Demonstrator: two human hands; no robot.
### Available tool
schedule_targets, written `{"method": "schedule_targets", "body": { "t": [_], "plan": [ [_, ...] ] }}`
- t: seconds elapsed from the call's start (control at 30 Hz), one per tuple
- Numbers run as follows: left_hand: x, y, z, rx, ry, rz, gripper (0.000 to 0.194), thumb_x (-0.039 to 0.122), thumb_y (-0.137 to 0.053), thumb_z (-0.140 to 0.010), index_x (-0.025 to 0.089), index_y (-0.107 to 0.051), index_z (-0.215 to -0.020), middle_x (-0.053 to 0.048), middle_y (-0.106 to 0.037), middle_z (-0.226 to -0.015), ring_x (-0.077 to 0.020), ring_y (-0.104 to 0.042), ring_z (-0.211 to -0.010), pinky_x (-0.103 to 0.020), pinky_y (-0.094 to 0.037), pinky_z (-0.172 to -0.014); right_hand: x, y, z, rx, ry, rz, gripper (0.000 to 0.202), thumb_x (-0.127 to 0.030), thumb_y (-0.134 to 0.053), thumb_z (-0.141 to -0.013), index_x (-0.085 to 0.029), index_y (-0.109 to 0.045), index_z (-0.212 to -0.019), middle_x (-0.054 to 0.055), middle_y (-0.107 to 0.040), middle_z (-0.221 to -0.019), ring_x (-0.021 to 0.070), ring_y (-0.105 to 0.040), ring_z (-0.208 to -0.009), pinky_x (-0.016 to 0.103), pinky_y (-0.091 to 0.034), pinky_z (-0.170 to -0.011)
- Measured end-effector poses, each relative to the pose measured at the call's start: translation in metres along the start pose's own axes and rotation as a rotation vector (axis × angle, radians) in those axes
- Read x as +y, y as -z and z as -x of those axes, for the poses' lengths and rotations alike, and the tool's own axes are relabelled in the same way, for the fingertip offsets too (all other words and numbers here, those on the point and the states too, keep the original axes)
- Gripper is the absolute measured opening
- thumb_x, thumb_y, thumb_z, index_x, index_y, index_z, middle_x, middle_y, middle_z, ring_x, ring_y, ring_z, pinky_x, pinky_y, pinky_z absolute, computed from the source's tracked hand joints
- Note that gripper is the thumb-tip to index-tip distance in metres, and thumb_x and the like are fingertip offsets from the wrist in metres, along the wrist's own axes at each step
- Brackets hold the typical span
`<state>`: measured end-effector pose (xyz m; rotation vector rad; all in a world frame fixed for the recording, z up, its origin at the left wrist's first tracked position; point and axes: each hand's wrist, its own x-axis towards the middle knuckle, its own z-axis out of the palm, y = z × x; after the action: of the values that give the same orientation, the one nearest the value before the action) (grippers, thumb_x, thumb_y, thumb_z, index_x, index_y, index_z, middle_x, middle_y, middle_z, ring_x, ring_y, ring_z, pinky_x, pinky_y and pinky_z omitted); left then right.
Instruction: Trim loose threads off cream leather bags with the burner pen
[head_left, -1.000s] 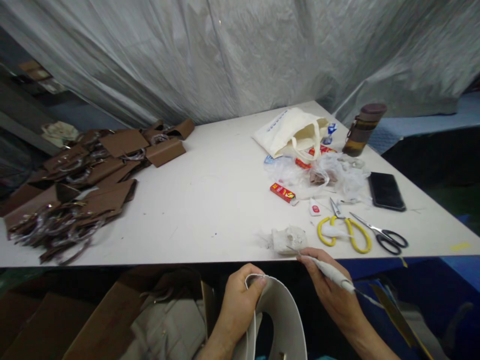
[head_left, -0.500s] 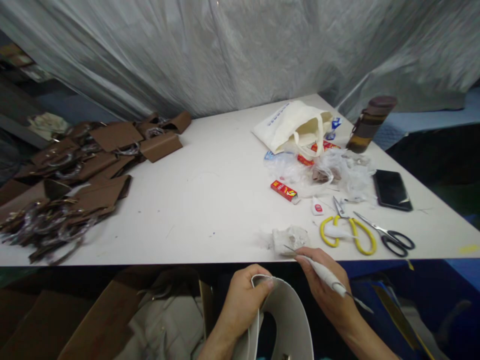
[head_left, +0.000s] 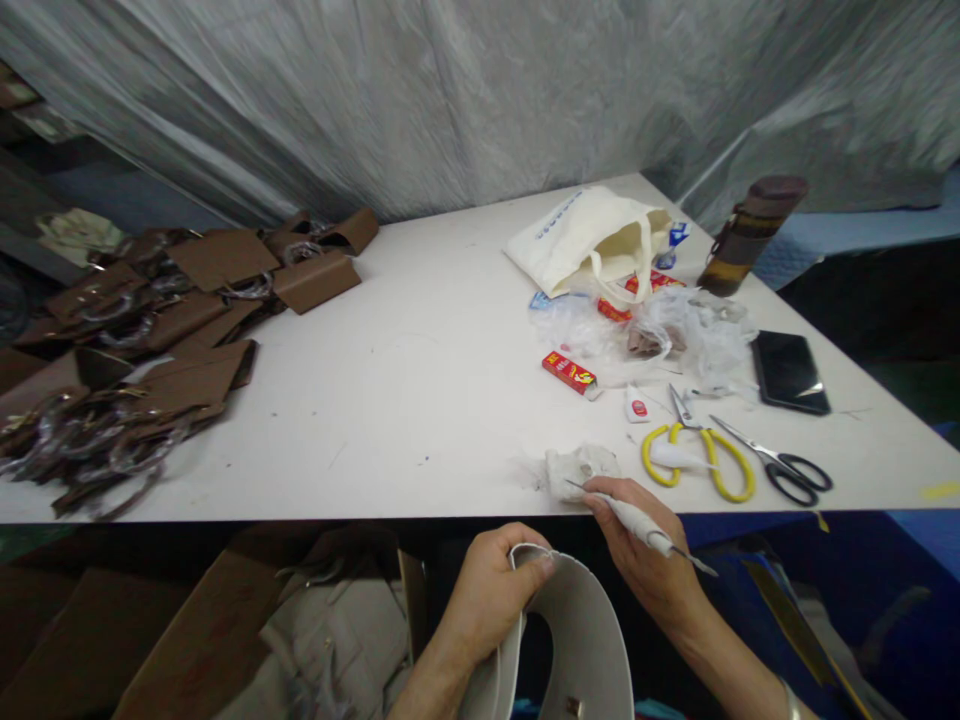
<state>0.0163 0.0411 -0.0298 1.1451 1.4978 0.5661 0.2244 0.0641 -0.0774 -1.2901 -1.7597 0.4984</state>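
Note:
My left hand (head_left: 487,595) pinches the upper edge of a light grey, curved bag piece (head_left: 596,620) with an oval opening, below the table's front edge. A small metal fitting shows low on the piece. In my right hand (head_left: 664,575) is a thin metal-tipped tool with a white wrapped handle (head_left: 636,522); metal sticks out at both ends. Its front tip lies against or just over a crumpled white pad (head_left: 581,468) at the table edge; contact is unclear. Dark smudges mark the table left of the pad.
Yellow-handled scissors (head_left: 739,470) and black-handled scissors (head_left: 799,478) lie right of the pad. Behind are a red box (head_left: 570,374), clear plastic, a cream tote bag (head_left: 562,245), a phone (head_left: 791,370) and a bottle (head_left: 754,235). Brown bags (head_left: 225,265) pile at left. Below sits a cardboard box (head_left: 187,620).
My right hand and the tool have shifted slightly left and up, the tip still by the white pad. My left hand keeps its hold on the bag piece. The view has moved slightly.

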Motion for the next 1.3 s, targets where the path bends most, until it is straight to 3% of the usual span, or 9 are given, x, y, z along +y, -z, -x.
{"method": "schedule_targets", "body": {
  "t": [0.2, 0.33, 0.47, 0.73, 1.07, 1.2, 1.3],
  "plan": [
    [0.001, -0.001, 0.002, -0.027, -0.004, -0.031, 0.011, 0.023, -0.07, -0.072, 0.016, -0.074, -0.08, 0.0, -0.066, -0.069, -0.0166, -0.055, -0.066, -0.027, -0.043, -0.066, -0.008, 0.014, 0.008, 0.015, -0.164, -0.17, 0.023, -0.04, -0.055, -0.105, -0.023, -0.07, -0.099, 0.004, -0.075, -0.085, 0.0217, -0.071, -0.081, 0.033, -0.055, -0.078],
    [0.0, -0.005, 0.002, -0.03, 0.002, -0.056, 0.01, 0.023, -0.07, -0.074, 0.016, -0.074, -0.08, 0.001, -0.065, -0.069, -0.0159, -0.054, -0.065, -0.027, -0.042, -0.066, -0.018, 0.016, 0.017, -0.106, -0.351, -0.463, 0.035, -0.046, -0.049, -0.108, -0.022, -0.068, -0.091, 0.0, -0.068, -0.068, 0.0168, -0.065, -0.065, 0.026, -0.052, -0.065],
    [-0.001, -0.009, 0.001, -0.035, -0.009, -0.09, 0.01, 0.023, -0.071, -0.074, 0.015, -0.074, -0.08, 0.001, -0.065, -0.068, -0.016, -0.054, -0.066, -0.026, -0.042, -0.066, -0.022, 0.012, 0.024, -0.187, -0.442, -0.602, 0.041, -0.051, -0.05, -0.106, -0.019, -0.068, -0.087, 0.001, -0.068, -0.069, 0.0162, -0.063, -0.064, 0.025, -0.05, -0.063],
    [-0.001, -0.011, 0.003, -0.04, -0.007, -0.114, 0.009, 0.022, -0.071, -0.074, 0.016, -0.075, -0.08, 0.001, -0.064, -0.066, -0.0166, -0.055, -0.065, -0.027, -0.043, -0.067, -0.017, 0.012, 0.03, -0.244, -0.438, -0.574, 0.044, -0.052, -0.048, -0.107, -0.019, -0.066, -0.084, 0.001, -0.066, -0.071, 0.0178, -0.063, -0.07, 0.028, -0.049, -0.068],
    [0.0, -0.019, 0.007, -0.06, -0.044, -0.12, 0.007, 0.02, -0.064, -0.075, 0.017, -0.071, -0.076, 0.0, -0.063, -0.069, -0.0177, -0.054, -0.068, -0.029, -0.041, -0.068, -0.024, 0.018, 0.022, -0.29, -0.212, -0.314, 0.042, -0.042, -0.044, -0.109, -0.022, -0.06, -0.076, -0.002, -0.061, -0.069, 0.0161, -0.061, -0.066, 0.027, -0.046, -0.067],
    [-0.007, -0.022, 0.004, -0.055, -0.02, -0.029, 0.005, 0.02, -0.064, -0.071, 0.017, -0.068, -0.072, 0.001, -0.059, -0.063, -0.016, -0.049, -0.063, -0.028, -0.039, -0.064, -0.028, 0.018, 0.017, -0.287, -0.173, -0.285, 0.041, -0.042, -0.044, -0.109, -0.022, -0.06, -0.077, -0.002, -0.059, -0.067, 0.0155, -0.058, -0.063, 0.027, -0.046, -0.063],
    [-0.008, -0.02, 0.002, -0.058, 0.031, 0.06, 0.005, 0.022, -0.064, -0.067, 0.017, -0.066, -0.069, 0.002, -0.056, -0.057, -0.0143, -0.046, -0.057, -0.027, -0.036, -0.058, -0.027, 0.016, 0.018, -0.317, -0.224, -0.346, 0.043, -0.044, -0.044, -0.109, -0.021, -0.06, -0.076, -0.001, -0.059, -0.068, 0.0158, -0.059, -0.065, 0.026, -0.047, -0.064]
  ]
}}
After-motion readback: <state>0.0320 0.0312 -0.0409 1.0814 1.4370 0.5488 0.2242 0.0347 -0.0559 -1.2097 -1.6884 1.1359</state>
